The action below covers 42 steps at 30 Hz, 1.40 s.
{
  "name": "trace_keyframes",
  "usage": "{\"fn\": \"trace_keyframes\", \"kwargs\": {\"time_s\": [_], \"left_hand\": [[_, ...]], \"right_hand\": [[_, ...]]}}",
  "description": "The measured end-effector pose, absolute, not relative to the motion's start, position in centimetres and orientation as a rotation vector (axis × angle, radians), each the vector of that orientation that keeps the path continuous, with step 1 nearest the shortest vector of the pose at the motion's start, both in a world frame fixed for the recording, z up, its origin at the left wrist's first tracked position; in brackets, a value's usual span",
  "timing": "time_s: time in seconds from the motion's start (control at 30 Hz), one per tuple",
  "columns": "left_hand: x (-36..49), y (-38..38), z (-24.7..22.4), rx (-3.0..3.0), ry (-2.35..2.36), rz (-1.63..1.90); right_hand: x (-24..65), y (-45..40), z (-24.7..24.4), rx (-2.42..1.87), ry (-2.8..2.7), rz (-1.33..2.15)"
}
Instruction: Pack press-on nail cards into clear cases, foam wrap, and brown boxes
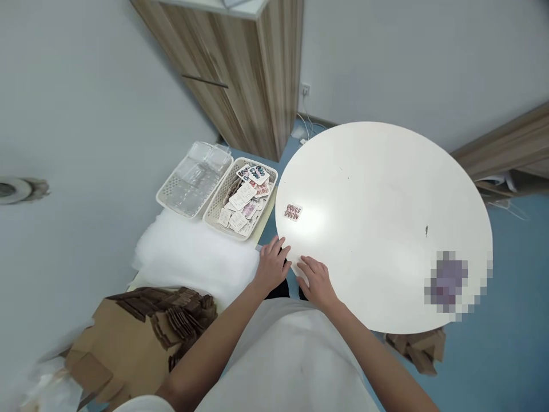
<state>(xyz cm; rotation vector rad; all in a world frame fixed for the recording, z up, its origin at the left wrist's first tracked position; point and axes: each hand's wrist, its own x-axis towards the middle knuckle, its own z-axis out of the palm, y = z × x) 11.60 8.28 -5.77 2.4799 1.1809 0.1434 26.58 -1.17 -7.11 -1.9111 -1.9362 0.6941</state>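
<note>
My left hand (273, 264) is at the near left edge of the white round table (377, 189), fingers apart and holding nothing. Beside it, my right hand (316, 279) rests on the table's edge with its fingers spread, also holding nothing. A small card with two rows of reddish-brown nail-shaped pieces (293, 212) lies flat on the tabletop, just beyond both hands. To the left, a white basket (209, 216) holds many similar cards (242, 195), some white side up, others showing coloured pieces.
Another basket (171, 207) with clear plastic boxes (195, 177) stands further left. White wrapping (193, 246) and folded brown cardboard (124, 343) lie near my left arm. A wooden cabinet (240, 74) rises behind. A blurred purple item (446, 280) is at the table's right.
</note>
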Motion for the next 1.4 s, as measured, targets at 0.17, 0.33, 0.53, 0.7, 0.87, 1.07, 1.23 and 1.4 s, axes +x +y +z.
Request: {"fn": "trace_keyframes", "kwargs": {"time_s": [0.17,0.33,0.53,0.7,0.87,1.07,1.23,1.4], "left_hand": [[11.1,3.7,-5.1,2.395,1.225,0.173],[9.1,0.5,-3.7,2.297,1.25,0.126],[4.6,-0.6,-0.5,2.217,1.424,0.149],[-0.7,-1.3,2.0,2.179,1.558,0.246],[-5.9,-1.5,3.1,2.146,1.656,0.378],[-8.5,0.2,4.4,2.088,1.648,0.439],[-8.6,3.4,4.4,2.053,1.593,0.456],[-7.5,9.3,3.4,2.029,1.54,0.549]], "right_hand": [[27.8,-4.1,-5.6,-1.753,-1.993,0.776],[27.8,-5.8,-3.9,-1.665,-2.075,0.973],[25.6,-5.0,-2.7,-1.546,-2.214,1.0],[22.3,-2.3,-2.3,-1.41,-2.339,0.833],[18.7,0.6,-1.7,-1.361,-2.468,0.724],[15.9,3.7,-0.9,-1.245,-2.701,0.651],[15.9,7.8,-0.5,-1.294,-2.713,0.599],[16.9,14.2,-0.3,-1.329,-2.595,0.626]]}}
